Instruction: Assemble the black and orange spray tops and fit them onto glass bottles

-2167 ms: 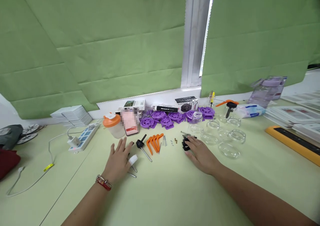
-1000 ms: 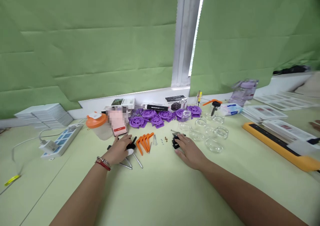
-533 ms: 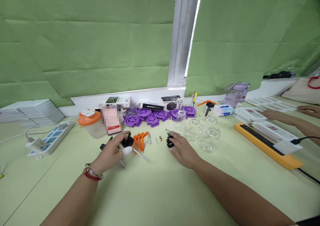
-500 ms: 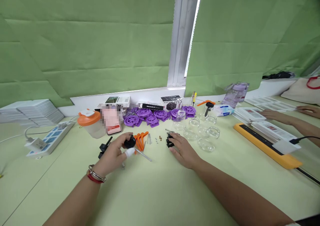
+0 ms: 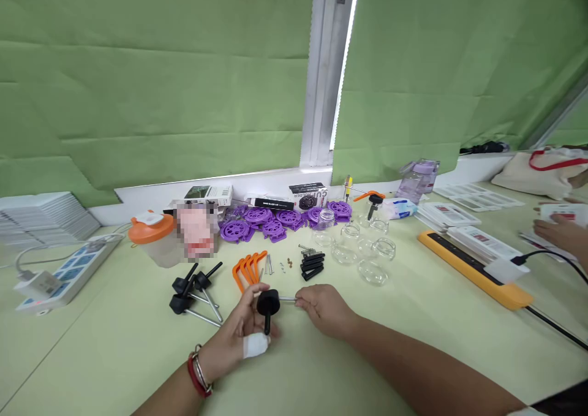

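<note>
In the head view my left hand, with white tape round its thumb, holds a black knob. A short black peg points down from it toward me. Out of the knob's right side runs a thin metal rod, and my right hand pinches its far end. Left of my hands lie several similar black knobs with metal rods. Just beyond my hands are several orange handles, metal pins and tiny brass-coloured parts. Black tube-like pieces and springs lie beyond my right hand.
Purple openwork discs are piled at the back. Glass jars stand and lie right of centre, near a yellow power strip. An orange-lidded cup and a white power strip are left. Another person's hand holds a card.
My right hand has left the black pieces and now grips the rod's end. My left hand has brought the knob nearer and to the right. The other person's hands have moved right.
</note>
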The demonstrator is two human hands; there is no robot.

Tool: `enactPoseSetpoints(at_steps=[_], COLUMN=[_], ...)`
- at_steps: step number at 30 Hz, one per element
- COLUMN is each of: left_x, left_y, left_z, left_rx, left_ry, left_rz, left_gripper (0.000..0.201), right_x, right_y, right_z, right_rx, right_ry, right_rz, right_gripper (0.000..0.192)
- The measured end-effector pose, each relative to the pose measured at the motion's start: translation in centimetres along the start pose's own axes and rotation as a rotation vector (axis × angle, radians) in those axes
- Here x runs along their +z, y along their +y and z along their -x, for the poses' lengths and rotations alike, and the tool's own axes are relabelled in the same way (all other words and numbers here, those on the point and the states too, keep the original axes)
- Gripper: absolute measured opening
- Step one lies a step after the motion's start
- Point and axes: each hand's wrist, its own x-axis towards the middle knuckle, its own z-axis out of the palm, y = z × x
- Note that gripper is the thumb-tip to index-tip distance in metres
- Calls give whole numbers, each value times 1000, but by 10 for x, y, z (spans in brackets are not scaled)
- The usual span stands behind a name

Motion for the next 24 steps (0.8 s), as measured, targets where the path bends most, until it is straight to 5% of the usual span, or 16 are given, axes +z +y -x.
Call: enactPoseSetpoints(at_steps=[4,10,15,20,24], left_x=[-6,-5,-4,-9,-11], left_y=[-2,-3,-4,-4,-2], left_z=[-4,-9,-9,-9,-10], left_rx=[-105,-281,-317,-306,-308], left_ry=[-105,84,77,98,78], left_rz=[322,252,180,128,116], left_gripper=[67,35,29,29,27], right_x=[4,1,-20,-18,-6], right_y=[-1,-1,14,29,32], right_z=[-3,-8,-44,-74,-76], right_rx=[-123,-215,38,118,122], right_ry=[-23,-28,192,17,16], right_rz=[228,248,138,312,348], right_gripper=[33,36,28,14,17])
